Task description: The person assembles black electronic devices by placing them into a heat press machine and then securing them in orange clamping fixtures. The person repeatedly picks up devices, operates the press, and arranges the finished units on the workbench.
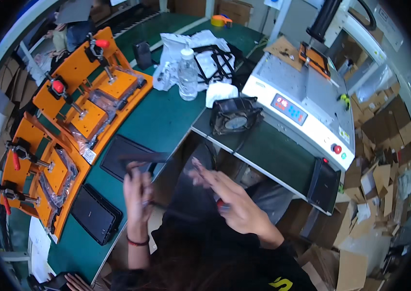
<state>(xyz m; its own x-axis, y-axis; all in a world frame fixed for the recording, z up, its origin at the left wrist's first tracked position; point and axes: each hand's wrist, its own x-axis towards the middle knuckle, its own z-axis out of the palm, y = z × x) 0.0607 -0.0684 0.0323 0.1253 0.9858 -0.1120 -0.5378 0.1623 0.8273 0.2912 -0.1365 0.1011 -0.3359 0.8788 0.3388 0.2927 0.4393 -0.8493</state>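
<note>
My left hand (138,191), a red band at its wrist, is curled around a thin dark piece (145,157), smeared by motion, that looks like a black plastic frame. It hovers over the near edge of the green table. To its right my right hand (237,201) is raised above my lap with blurred, half-stretched fingers. A small red-ended thing (222,204) shows under its palm; its kind is hidden. Near my left hand lie a flat black panel (123,157) and a black rectangular case (94,213).
Orange clamping fixtures (101,128) with red-handled clamps line the left. Ahead are a plastic bottle (187,77), black frames (215,63) on white wrapping and a fan (236,119). A white machine (302,106) stands right, cardboard (375,184) beyond. Another person's hand (77,282) shows lower left.
</note>
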